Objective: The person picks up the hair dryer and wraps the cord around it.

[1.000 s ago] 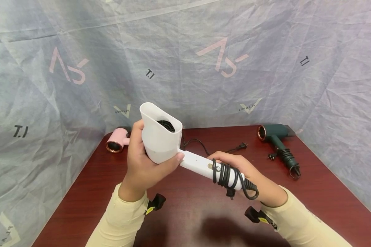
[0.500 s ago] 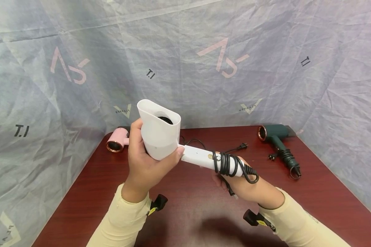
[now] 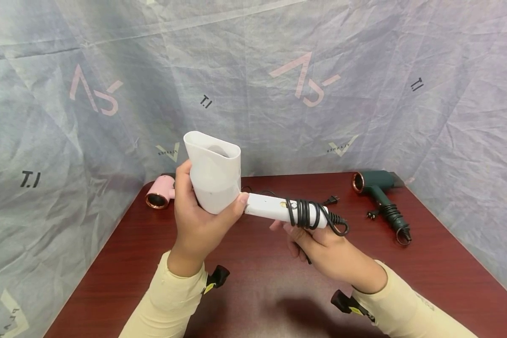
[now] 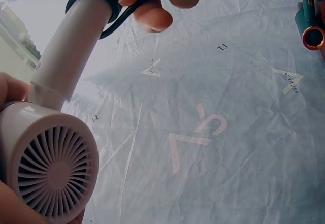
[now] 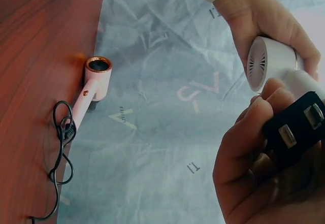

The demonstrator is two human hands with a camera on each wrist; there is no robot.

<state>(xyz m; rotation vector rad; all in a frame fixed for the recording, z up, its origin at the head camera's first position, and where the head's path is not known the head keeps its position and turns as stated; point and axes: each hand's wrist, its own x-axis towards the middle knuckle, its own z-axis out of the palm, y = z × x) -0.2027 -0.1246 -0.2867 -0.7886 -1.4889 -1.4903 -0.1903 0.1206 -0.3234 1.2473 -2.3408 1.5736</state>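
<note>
A white hair dryer (image 3: pixel 215 180) is held up over the table, its nozzle pointing upward and its handle reaching right. My left hand (image 3: pixel 196 230) grips the dryer's head, with the thumb near the handle joint. Black cord (image 3: pixel 305 213) is wound around the handle's end. Below the handle, my right hand (image 3: pixel 331 253) holds the cord's two-pronged plug (image 5: pixel 294 127), seen close up in the right wrist view. The left wrist view shows the dryer's round rear grille (image 4: pixel 58 176) and the fingers of the right hand by the cord.
On the dark red table (image 3: pixel 257 291), a pink hair dryer (image 3: pixel 161 191) lies at back left, its black cord (image 5: pixel 62 153) loose. A dark green hair dryer (image 3: pixel 373 182) lies at back right. Another plug (image 3: pixel 331 200) rests behind my right hand. Grey fabric (image 3: pixel 245 84) walls the table in.
My right hand has come from behind the handle to below it, bringing the plug along. The dryer's handle has swung up closer to level, and its head has risen slightly leftward.
</note>
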